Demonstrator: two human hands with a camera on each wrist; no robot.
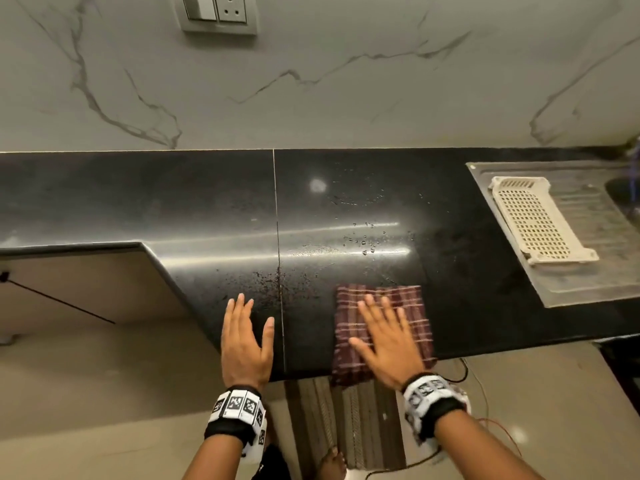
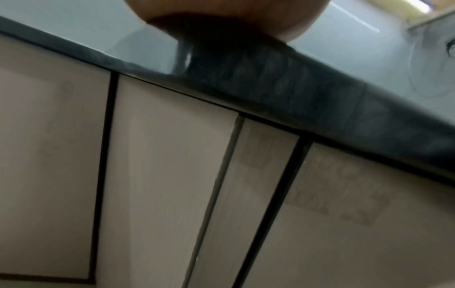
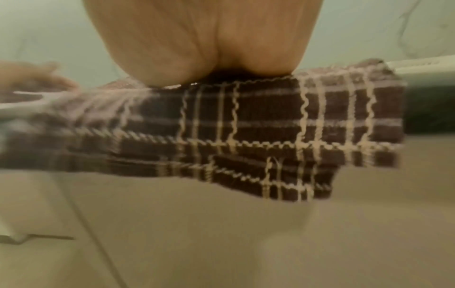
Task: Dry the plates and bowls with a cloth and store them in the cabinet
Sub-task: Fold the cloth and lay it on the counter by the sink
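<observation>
Pressing flat right hand (image 1: 388,344) on folded plaid cloth (image 1: 412,306) at black countertop (image 1: 207,209) edge, left hand (image 1: 244,344) lying open alongside, holding nothing.

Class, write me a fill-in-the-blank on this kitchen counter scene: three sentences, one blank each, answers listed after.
1. The right hand lies flat on the checked ____.
2. The left hand rests open on the bare black ____.
3. The white plastic basket on the steel drainboard sits to the ____ of the cloth.

Missing words: cloth; countertop; right
</observation>
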